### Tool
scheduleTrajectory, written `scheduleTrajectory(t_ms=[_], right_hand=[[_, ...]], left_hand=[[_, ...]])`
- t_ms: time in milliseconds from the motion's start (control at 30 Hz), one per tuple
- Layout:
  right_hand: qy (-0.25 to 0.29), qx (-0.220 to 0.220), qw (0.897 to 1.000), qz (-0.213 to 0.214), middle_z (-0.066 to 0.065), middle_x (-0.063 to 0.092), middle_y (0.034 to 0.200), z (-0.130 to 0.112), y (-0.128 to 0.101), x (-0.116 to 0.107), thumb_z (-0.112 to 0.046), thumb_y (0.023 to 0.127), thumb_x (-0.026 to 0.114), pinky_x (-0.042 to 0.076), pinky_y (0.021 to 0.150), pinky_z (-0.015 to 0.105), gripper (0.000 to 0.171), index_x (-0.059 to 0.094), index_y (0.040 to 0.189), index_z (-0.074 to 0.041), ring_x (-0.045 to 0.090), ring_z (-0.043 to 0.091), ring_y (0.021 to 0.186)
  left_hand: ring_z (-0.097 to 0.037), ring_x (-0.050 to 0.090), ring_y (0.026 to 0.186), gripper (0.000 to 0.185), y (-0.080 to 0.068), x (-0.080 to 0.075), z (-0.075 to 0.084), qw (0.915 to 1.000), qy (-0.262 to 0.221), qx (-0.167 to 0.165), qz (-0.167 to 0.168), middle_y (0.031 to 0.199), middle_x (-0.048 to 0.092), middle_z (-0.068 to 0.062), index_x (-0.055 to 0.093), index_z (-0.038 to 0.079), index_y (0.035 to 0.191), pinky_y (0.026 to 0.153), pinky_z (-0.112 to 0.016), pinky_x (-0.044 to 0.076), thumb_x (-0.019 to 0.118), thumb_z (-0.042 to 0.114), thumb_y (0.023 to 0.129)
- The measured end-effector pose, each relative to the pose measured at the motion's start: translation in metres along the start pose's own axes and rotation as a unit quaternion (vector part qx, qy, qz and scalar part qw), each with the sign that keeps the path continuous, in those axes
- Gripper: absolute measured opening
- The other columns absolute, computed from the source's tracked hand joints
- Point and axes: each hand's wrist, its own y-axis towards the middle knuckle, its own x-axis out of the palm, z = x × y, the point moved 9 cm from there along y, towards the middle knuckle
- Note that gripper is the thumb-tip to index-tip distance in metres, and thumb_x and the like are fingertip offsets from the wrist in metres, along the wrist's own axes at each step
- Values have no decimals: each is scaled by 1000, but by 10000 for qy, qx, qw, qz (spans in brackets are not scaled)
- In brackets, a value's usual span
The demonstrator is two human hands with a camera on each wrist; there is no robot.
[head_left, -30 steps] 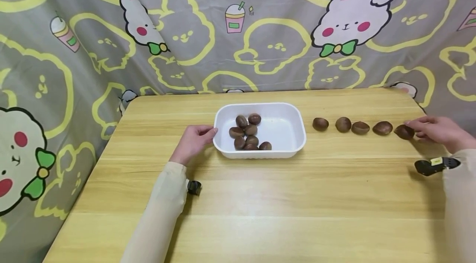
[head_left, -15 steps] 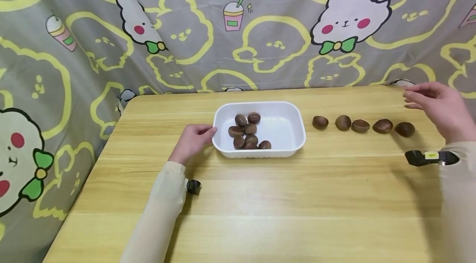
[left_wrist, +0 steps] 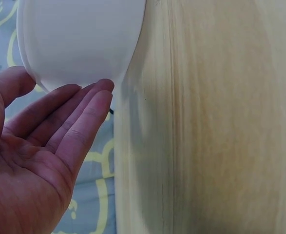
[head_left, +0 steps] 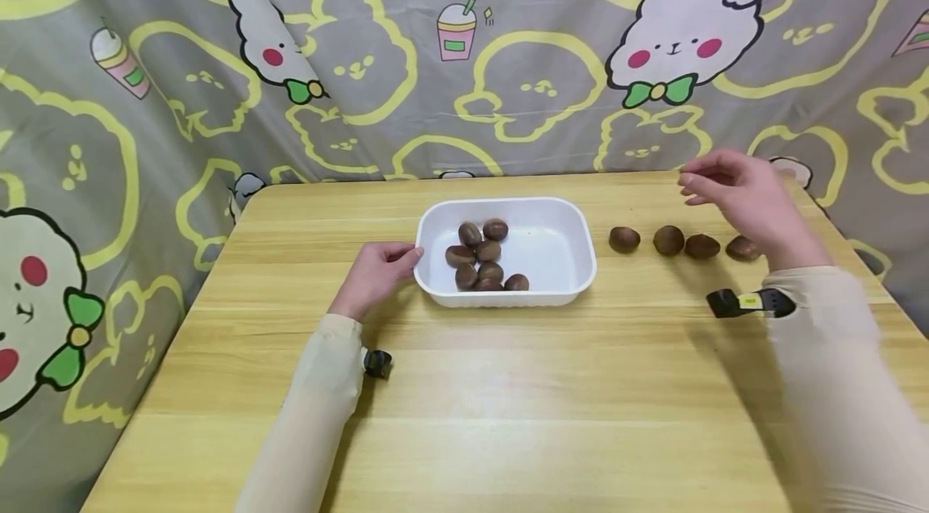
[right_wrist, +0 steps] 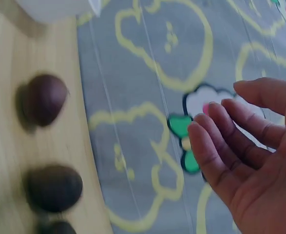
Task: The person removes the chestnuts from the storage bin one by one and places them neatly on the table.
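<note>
A white plastic tray (head_left: 508,299) stands toward the back of the table, with several brown chestnuts (head_left: 489,252) gathered in its left half. My left hand (head_left: 373,277) pinches the tray's left end; in the left wrist view the thumb (left_wrist: 20,84) is at the rim and the fingers lie against the outer wall. My right hand (head_left: 751,202) hovers over a row of loose chestnuts (head_left: 624,239) to the right of the tray. Its fingers are loosely bent, with nothing between them in the right wrist view. The hand and wrist hide the right end of that row.
The wooden table (head_left: 544,384) ends just behind the tray and the row. A grey patterned curtain (head_left: 537,93) hangs along its back and left side. A black wrist camera (head_left: 377,364) sits on the left sleeve, another black device (head_left: 751,303) on the right.
My right hand has lifted off the rightmost chestnut and moved left above the row, covering that chestnut now. The left hand and the tray have stayed put.
</note>
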Motion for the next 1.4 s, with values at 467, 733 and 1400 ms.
scheduleTrajectory(t_ms=[467,733,1400], right_hand=[[-369,-465,9904,-1247,10,67,101,-49,2,107,-20,94,70,49,74,24,26,66,113,-3,62,20,91],[-29,-971,9745,-2021,11,67,101,-62,-1,165,-12,91,71,49,84,35,21,66,109,-1,61,22,95],[-618,-785,9257,-3649,5,71,94,-51,-11,243,-10,81,79,51,86,34,31,68,107,2,65,17,89]], left_hand=[[-26,67,103,40,-2,-3,-2,9998,94,91,122,115,68,-18,66,-3,122,91,-38,52,63,28,98],[-27,68,101,40,0,-2,-2,9998,65,142,126,115,68,-18,66,-3,122,91,-38,52,63,28,98],[-27,68,101,39,-2,0,0,9999,-94,28,116,117,67,-19,67,-3,122,89,-37,53,63,28,98]])
